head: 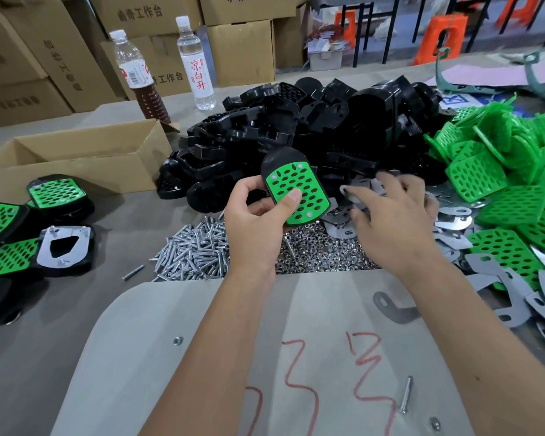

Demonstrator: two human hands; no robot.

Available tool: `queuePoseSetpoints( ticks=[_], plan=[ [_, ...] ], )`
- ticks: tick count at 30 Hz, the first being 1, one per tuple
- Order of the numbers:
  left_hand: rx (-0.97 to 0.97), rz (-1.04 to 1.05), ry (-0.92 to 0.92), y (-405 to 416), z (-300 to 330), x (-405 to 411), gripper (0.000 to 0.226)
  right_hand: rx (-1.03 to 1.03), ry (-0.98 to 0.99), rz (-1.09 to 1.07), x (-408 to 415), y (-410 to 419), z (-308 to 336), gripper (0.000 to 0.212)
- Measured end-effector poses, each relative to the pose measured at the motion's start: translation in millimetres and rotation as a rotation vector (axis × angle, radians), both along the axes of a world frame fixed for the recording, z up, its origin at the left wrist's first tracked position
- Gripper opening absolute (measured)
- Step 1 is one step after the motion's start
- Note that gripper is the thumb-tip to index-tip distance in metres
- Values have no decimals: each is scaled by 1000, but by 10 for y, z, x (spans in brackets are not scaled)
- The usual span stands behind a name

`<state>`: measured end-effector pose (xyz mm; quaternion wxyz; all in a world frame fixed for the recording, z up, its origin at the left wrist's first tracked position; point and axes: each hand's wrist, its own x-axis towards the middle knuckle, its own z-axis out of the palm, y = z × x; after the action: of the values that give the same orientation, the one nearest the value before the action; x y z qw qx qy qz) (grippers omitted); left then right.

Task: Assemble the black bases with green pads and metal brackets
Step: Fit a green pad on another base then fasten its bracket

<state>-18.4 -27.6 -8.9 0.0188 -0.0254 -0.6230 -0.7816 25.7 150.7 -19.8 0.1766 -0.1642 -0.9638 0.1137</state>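
Green pad [297, 192] sat screwed onto a black base [283, 160], gripped mid-frame by the left hand [258, 212]; right hand [390, 215] reached, fingers spread, into brackets [453, 215]. Finished units [57, 193] lay left; big piles remained.

The heap of glossy black moulded-plastic bases [296, 121] reflects the light along its smooth edges. Just right of that heap lie bright green perforated plastic pads [501, 202], smooth with a slight sheen. In front of the heap, the silvery metal bolts [195, 250] and small shiny metal nuts [321, 250] glint, and the flat grey metal brackets [453, 225] beside them look polished. Left of the heap stands a matt brown corrugated cardboard box [76, 162]. The grey table surface [44, 357] looks dull and smooth.
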Motion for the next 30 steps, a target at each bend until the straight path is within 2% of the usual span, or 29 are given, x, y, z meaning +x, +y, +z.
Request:
queuePoseSetpoints(
  ticks=[1,3,6,8,10,12,14,15,17,19,22,26,28,30],
  plan=[
    [5,0,-3,-6,2,-3,30,4,-61,-14,-3,-5,-23,39],
    [5,3,-11,-6,6,-4,29,-23,-42,-21,-12,-14,-64,34],
    [-7,11,-34,-8,6,-11,26,-180,67,-67,-11,10,-41,23],
    [-5,5,-57,-14,-2,-16,25,-177,133,-79,3,17,-20,17],
    [2,-10,-73,-9,-17,-11,26,-203,319,11,26,-17,43,16],
    [-6,-16,-55,18,-25,-1,27,-516,450,203,42,-90,111,18],
    [-17,-16,-21,57,-18,16,31,-914,318,352,53,-188,159,15],
    [-23,-12,-8,70,-16,25,32,-1017,228,406,53,-223,152,13],
    [-44,1,14,79,-24,34,35,-1071,130,462,53,-257,109,15],
    [-73,-2,34,90,-30,43,36,-1106,163,455,47,-253,91,13],
    [-136,-8,65,115,-31,63,36,-1057,276,411,60,-262,87,16],
    [-190,2,39,177,-31,122,39,-606,406,293,32,-316,46,27],
    [-131,-67,-24,204,3,155,36,-453,425,257,41,-348,51,36],
    [-10,-159,-87,210,54,182,31,-396,465,259,69,-382,74,44]
  ],
)
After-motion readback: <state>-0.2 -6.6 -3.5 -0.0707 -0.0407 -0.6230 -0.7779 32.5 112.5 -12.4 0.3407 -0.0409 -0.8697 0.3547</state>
